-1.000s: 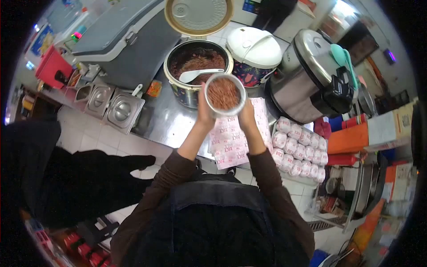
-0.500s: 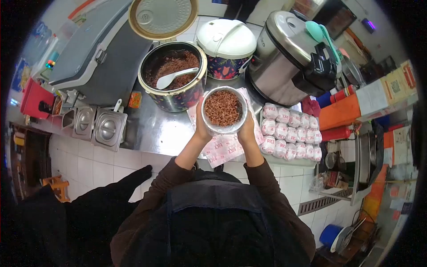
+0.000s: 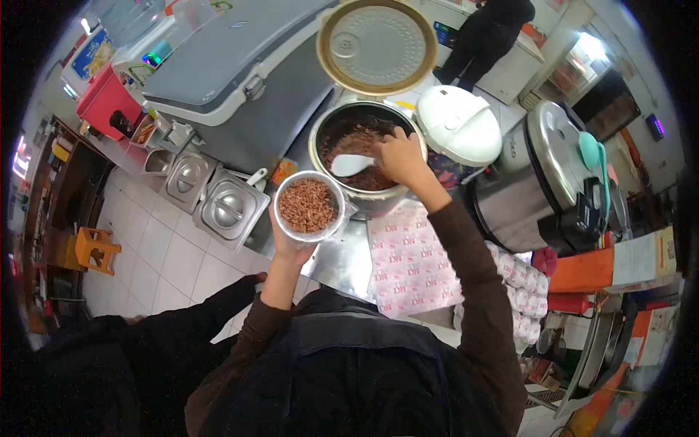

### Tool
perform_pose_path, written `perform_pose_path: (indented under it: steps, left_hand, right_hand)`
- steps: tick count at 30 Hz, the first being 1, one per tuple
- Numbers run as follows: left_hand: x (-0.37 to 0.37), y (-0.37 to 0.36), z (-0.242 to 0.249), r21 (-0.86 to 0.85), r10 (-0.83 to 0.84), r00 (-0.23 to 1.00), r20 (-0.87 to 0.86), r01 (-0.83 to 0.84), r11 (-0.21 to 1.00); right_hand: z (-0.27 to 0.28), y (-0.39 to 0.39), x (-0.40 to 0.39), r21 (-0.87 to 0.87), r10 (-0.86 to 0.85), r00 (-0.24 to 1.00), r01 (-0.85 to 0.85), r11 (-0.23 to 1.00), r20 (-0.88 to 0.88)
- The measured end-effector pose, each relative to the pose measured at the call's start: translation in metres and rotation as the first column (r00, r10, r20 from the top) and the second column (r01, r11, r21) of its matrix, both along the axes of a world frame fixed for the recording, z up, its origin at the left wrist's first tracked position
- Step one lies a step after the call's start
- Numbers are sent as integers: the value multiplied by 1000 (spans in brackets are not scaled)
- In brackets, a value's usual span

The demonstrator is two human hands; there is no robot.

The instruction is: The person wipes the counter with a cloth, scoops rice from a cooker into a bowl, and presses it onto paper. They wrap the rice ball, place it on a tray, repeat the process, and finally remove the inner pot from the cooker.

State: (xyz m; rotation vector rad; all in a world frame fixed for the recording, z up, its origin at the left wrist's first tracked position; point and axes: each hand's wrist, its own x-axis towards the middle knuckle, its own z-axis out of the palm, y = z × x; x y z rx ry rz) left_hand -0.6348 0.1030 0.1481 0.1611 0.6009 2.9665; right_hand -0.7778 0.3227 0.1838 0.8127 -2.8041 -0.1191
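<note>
My left hand [image 3: 290, 246] is wrapped round a bowl [image 3: 312, 234] with plastic film at its edge, full of reddish-brown rice [image 3: 307, 204]. It is held up at the left, over the front edge of the metal counter. My right hand [image 3: 405, 159] grips the handle of a white rice paddle [image 3: 351, 165], whose blade rests on the rice inside the open rice cooker [image 3: 318, 156]. The cooker's lid [image 3: 378, 47] stands raised behind it. Printed pink-and-white wrapping paper [image 3: 411, 255] lies flat on the counter below my right forearm.
Several paper-wrapped rice packs [image 3: 520, 291] sit at the right. Beyond them is a large steel cooker [image 3: 517, 189]; a white-lidded cooker [image 3: 459, 127] stands behind. At the left are a grey cool box [image 3: 240, 95] and lidded steel pans [image 3: 229, 207]. A person in dark clothes [image 3: 488, 36] stands at the back.
My right hand has left the bowl and taken hold of the paddle in the cooker. My left hand has carried the bowl leftward. The camera view has turned.
</note>
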Motion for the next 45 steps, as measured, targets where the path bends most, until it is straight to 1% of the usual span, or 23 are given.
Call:
perform_pose_path:
  steps: [2, 3, 4, 5, 7, 8, 11, 12, 13, 15, 16, 18, 20, 21, 22, 23, 26, 29, 32, 38, 41, 44, 45]
  left_hand:
    - [-16, -21, 9, -58, 43, 998, 35, -41, 997]
    - [-25, -31, 10, -86, 67, 996, 52, -63, 994]
    - [-34, -41, 9, -95, 62, 998, 21, -60, 994]
    - [-42, -48, 12, -138, 67, 997, 39, -61, 989]
    - [-55, -54, 25, -223, 64, 994, 88, -43, 974]
    - [-62, -55, 31, -239, 82, 984, 156, -42, 970]
    - [-86, -62, 28, -217, -37, 988, 148, 69, 974]
    - [-95, -61, 25, -250, -48, 986, 160, 88, 964]
    - [-104, -59, 26, -231, -75, 983, 169, 114, 966]
    - [-121, -53, 28, -195, -132, 972, 195, 171, 966]
    - [-129, -52, 25, -177, -211, 969, 130, 232, 956]
    - [-146, -51, 17, -150, -355, 935, -5, 351, 924]
    - [-160, -46, 15, -102, -432, 901, -45, 426, 899]
    - [-164, -43, 15, -80, -466, 882, -67, 461, 884]
    - [-167, -39, 18, -62, -465, 885, -21, 463, 884]
    - [-170, -35, 20, -40, -485, 874, -39, 484, 874]
    - [-182, -32, 15, -1, -532, 841, -98, 535, 845]
    - [-185, -28, 19, 18, -542, 836, -80, 545, 838]
    - [-191, -25, 11, 15, -553, 830, -74, 556, 831]
    - [-192, -22, 9, 52, -580, 814, -32, 580, 813]
    - [-192, -18, 8, 30, -577, 817, -1, 577, 816]
    - [-191, -19, 7, -4, -568, 820, 76, 570, 822]
    - [-191, -19, 7, -16, -566, 818, 104, 570, 821]
  right_hand:
    - [-23, -17, -37, 299, -41, 988, -7, 954, 152]
    - [-33, -20, -49, 267, -6, 980, -49, 962, 199]
    - [-23, -25, -53, 240, -24, 946, -58, 969, 324]
    - [-12, -26, -57, 216, -43, 897, -60, 975, 441]
    - [0, -16, -65, 92, 74, 889, -129, 987, 452]
    - [13, -6, -64, -9, 91, 886, -97, 995, 456]
    - [83, 13, -41, -290, 112, 918, 3, 957, 380]
    - [110, 16, -32, -333, 138, 918, -7, 943, 371]
    - [133, 18, -25, -376, 163, 918, -16, 926, 362]
    - [157, 16, -19, -401, 301, 892, -153, 903, 337]
    - [166, 14, -16, -414, 367, 872, -218, 883, 324]
    - [180, 6, -13, -262, 356, 892, -286, 922, 278]
    - [188, -1, -14, -136, 348, 899, -322, 937, 266]
    - [189, -3, -15, -87, 360, 906, -350, 933, 222]
    - [190, -6, -15, -34, 376, 910, -376, 926, 177]
    - [190, -7, -16, 20, 395, 909, -400, 916, 133]
    - [189, -11, -18, 79, 359, 930, -365, 928, 84]
    - [187, -9, -23, 91, 400, 917, -398, 913, 6]
    - [183, -9, -25, 107, 377, 923, -384, 917, 77]
    - [179, -9, -31, 48, 414, 896, -426, 903, 160]
    - [181, -14, -29, 71, 419, 887, -439, 896, 195]
    - [175, -20, -27, 175, 352, 916, -385, 906, 193]
    - [175, -22, -28, 172, 354, 907, -396, 902, 230]
